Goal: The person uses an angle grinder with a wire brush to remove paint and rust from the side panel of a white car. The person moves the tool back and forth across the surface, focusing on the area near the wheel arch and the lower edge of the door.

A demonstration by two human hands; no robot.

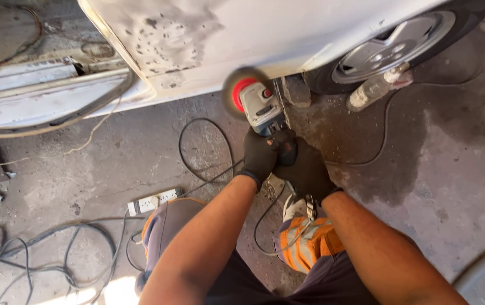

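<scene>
Head view: the person sands the lower edge of a white car panel (287, 39) with an angle grinder (259, 107).

Both hands wear black gloves; the fingers of the left hand (259, 155) and of the right hand (304, 169) are closed around the grinder body. Its blurred disc (242, 90) stands just beyond the fingertips, touching or nearly touching the panel's bottom edge, beside the wheel (395, 45). Judging by the patchy bare areas, the sanding is in progress; a next pass would call for a firm two-handed grip and the cable (208, 141) kept behind the fingers.
</scene>
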